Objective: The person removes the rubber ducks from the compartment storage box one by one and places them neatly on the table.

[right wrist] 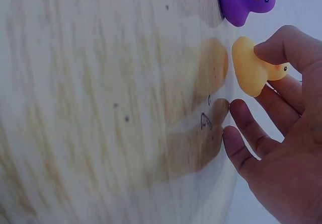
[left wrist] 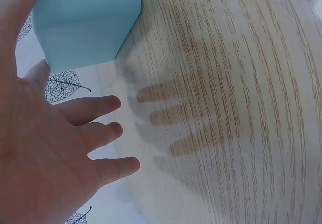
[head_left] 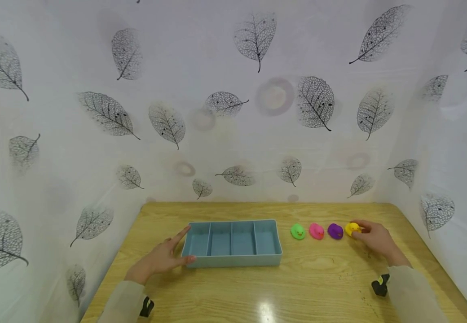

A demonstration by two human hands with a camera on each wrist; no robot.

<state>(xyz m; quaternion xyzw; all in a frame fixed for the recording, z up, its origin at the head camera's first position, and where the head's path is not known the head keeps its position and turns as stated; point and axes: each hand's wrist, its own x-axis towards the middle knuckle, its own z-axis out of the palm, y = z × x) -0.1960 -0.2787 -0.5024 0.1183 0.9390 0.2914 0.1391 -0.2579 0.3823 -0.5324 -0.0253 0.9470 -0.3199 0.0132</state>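
A light blue tray (head_left: pixel 233 261) with several compartments in a row lies on the table. My left hand (head_left: pixel 158 260) is at its left end, thumb by the front wall and index finger along the back corner. In the left wrist view, the other fingers (left wrist: pixel 100 136) are spread beside the tray's end. On the right, my right hand (head_left: pixel 376 238) pinches a yellow rubber duck (right wrist: pixel 249 68) between thumb and fingers. Left of it in a row sit a purple rubber duck (head_left: pixel 335 231), a pink one (head_left: pixel 316 231) and a green one (head_left: pixel 297 232).
The wood-grain table (head_left: pixel 314 287) has its back edge against a white curtain (head_left: pixel 225 148) printed with dark leaves, which also hangs along both sides. Dark wrist devices sit at both cuffs.
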